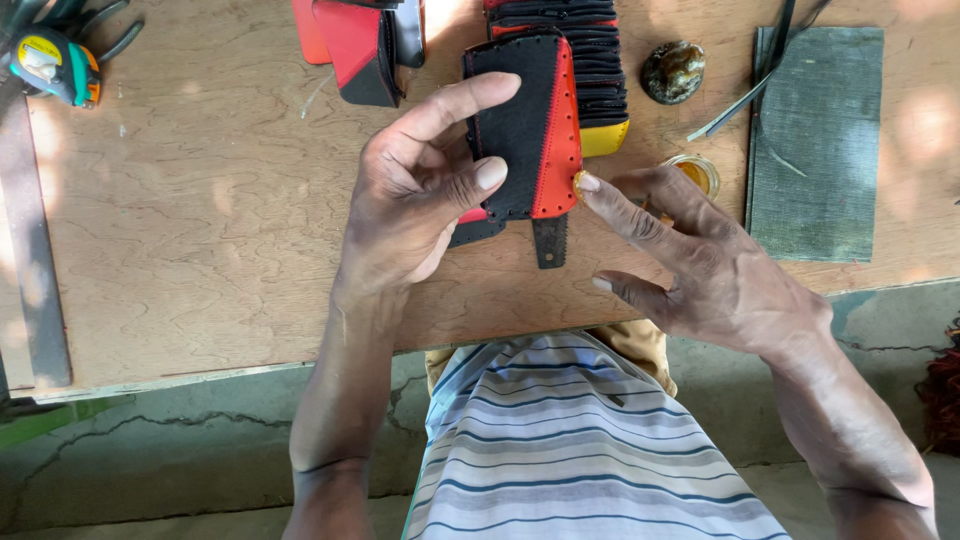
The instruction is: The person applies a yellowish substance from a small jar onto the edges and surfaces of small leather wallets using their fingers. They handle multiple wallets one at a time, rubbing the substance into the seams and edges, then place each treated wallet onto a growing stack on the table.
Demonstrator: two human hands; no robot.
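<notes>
Across a plywood board resting over a cracked concrete floor, patches of sun fall on the wood. At the board's far-left corner lies a tape measure; a dark mat sits by the right edge, with a small jar and a round dark lump near it. Along the far edge lie a red-and-black piece and a stack of black pieces with red and yellow edges. Near the board's middle, the left hand holds up a sheath, thumb pressed on its black face, forefinger stretched over its top, other fingers behind. The right hand has its fingers loosely spread, its forefinger tip touching the sheath's red edge with a yellowish dab on it. That sheath is black with red stitching, a red strip punched with holes down its right side, and a dark tab hanging below.
</notes>
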